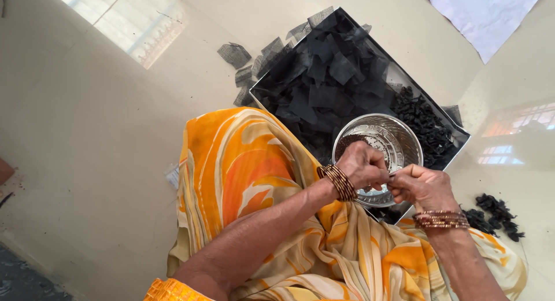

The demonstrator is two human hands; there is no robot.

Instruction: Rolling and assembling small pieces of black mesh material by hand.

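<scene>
- Glossy cream floor [87,133], smooth and reflective.
- Bright window reflection [124,17] at upper left, another [517,124] at right.
- Pale sheet [483,12] lying at top right corner.
- Darker edge [23,281] at bottom left.

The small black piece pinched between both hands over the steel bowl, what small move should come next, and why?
Probably draw the fingers apart to pull the small black piece tight, then drop it on the loose pile of small black bundles on the floor. Left hand and right hand meet on it above the round steel bowl; similar bundles already lie there.
</scene>
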